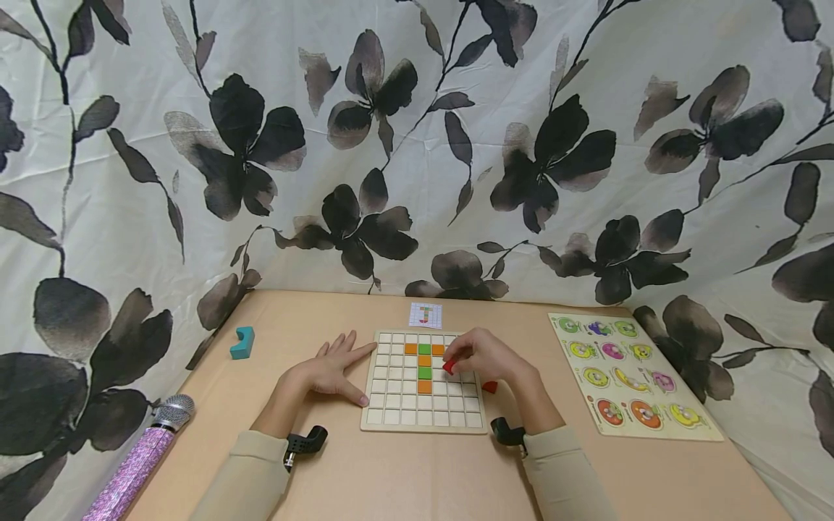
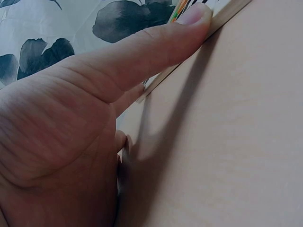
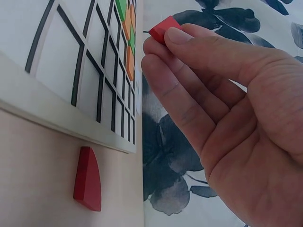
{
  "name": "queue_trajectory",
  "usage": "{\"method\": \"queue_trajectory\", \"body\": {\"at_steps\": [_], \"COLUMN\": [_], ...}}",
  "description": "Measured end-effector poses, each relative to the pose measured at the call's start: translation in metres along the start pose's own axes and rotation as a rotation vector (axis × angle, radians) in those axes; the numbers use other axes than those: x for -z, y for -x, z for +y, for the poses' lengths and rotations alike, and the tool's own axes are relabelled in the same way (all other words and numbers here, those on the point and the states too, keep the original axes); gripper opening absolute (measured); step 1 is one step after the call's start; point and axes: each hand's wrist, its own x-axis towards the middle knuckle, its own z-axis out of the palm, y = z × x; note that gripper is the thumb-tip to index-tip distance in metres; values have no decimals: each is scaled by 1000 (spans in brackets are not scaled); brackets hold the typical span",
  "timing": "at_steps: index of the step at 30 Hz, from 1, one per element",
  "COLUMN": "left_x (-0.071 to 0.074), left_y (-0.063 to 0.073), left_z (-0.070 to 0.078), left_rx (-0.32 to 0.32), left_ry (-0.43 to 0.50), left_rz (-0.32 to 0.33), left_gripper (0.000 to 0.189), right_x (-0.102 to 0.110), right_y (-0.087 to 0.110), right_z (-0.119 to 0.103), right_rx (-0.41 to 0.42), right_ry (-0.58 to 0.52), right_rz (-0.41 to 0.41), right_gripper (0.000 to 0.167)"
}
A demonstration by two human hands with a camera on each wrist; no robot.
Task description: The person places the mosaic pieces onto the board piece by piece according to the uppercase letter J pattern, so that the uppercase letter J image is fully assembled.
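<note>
A white grid board [image 1: 391, 417] with a pale wooden rim lies on the table. Orange and green square tiles [image 1: 425, 373] form a T-like shape on its cells. My left hand [image 1: 329, 373] has its fingers spread, thumb and index finger touching the board's left edge; the left wrist view shows the thumb [image 2: 165, 45] on the rim. Over the right part of the grid, my right hand [image 1: 489, 356] pinches a small red block [image 3: 163, 29] between thumb and fingers. Another red piece [image 3: 87, 179], with one curved side, lies on the table beside the board's right edge.
Behind the board lies a small pattern card [image 1: 426, 315]. A fruit picture board [image 1: 651, 427] is at the right. At the left are a teal block [image 1: 242, 343] and a glittery pink microphone [image 1: 140, 463]. A floral cloth [image 1: 456, 181] hangs behind the table [image 1: 391, 477].
</note>
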Motion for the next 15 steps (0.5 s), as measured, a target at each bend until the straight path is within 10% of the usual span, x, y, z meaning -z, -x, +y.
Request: {"method": "queue_trajectory", "body": {"at_steps": [15], "left_x": [1], "left_y": [1], "left_z": [0], "left_rx": [-7], "left_ry": [2], "left_rz": [-1], "left_gripper": [118], "right_x": [-9], "right_y": [-5], "right_z": [-2], "right_rx": [-7], "right_ry": [-7], "right_rz": [-34], "right_gripper": [16]}}
